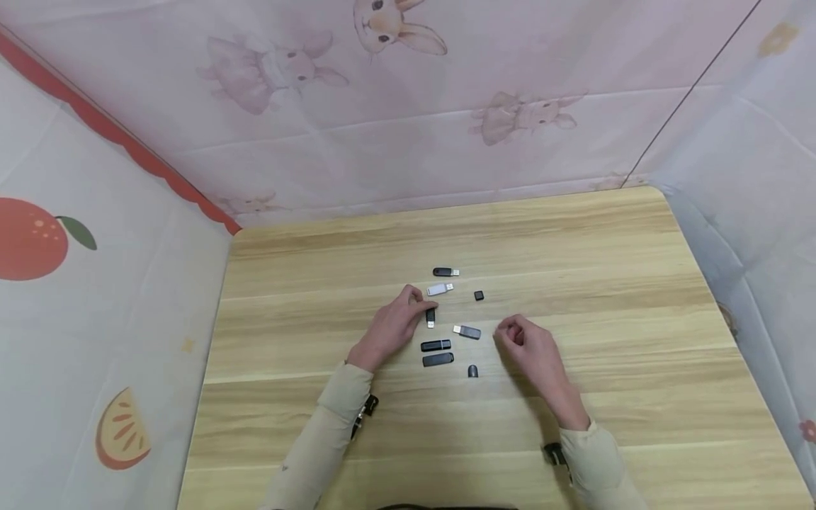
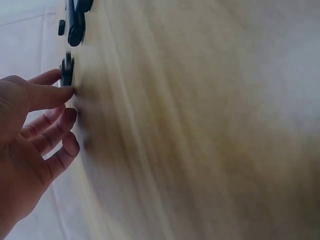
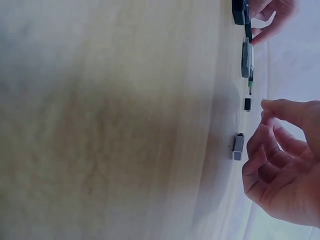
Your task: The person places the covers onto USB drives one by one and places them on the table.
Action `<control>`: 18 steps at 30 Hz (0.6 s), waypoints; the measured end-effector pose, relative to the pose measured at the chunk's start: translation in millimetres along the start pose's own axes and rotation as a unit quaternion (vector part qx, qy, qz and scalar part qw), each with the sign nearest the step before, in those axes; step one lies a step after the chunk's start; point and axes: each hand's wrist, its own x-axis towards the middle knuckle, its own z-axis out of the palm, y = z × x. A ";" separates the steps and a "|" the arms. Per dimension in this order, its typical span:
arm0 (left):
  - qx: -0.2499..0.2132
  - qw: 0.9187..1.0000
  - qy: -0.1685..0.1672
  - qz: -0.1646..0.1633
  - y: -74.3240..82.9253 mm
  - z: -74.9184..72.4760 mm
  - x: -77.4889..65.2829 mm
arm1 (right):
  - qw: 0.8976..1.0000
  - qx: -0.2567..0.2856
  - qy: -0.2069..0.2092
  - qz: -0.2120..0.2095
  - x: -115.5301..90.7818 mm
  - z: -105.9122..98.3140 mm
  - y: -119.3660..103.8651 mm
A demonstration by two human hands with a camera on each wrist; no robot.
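Note:
My left hand point(image 1: 397, 324) pinches the end of a small black USB stick point(image 1: 431, 316) on the table, its metal plug pointing toward me. In the left wrist view that USB stick point(image 2: 67, 70) sits between thumb and forefinger. My right hand point(image 1: 532, 354) hovers above the table with loosely bent fingers and nothing visible in them. Nearest to it is a grey USB stick point(image 1: 469, 332), its plug facing left. A dark rounded cap point(image 1: 472, 371) and a black square cap point(image 1: 479, 295) lie apart from the sticks.
Beyond the left hand lie a white USB stick point(image 1: 438, 289) and a black one point(image 1: 443, 272), plugs to the right. Two capped dark sticks, one black point(image 1: 435, 346) and one grey-black point(image 1: 438, 360), lie side by side nearer me. Printed cloth point(image 1: 395, 142) hangs behind the wooden table point(image 1: 306, 283).

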 end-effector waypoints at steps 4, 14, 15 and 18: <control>-0.024 1.000 0.019 -0.007 -2.1 1.7 -2.5 | 0.999 -0.001 -0.037 -0.004 -3.1 0.9 -5.1; -0.037 0.999 0.022 -0.024 -2.0 2.1 -6.4 | 0.996 -0.006 -0.089 -0.009 -5.3 9.3 -8.0; -0.038 0.999 0.020 -0.026 -1.8 2.1 -6.9 | 0.996 -0.005 -0.091 -0.005 -5.6 9.7 -8.6; -0.040 0.999 0.021 -0.029 -1.7 3.1 -7.3 | 0.996 -0.005 -0.089 0.006 -5.8 10.6 -9.1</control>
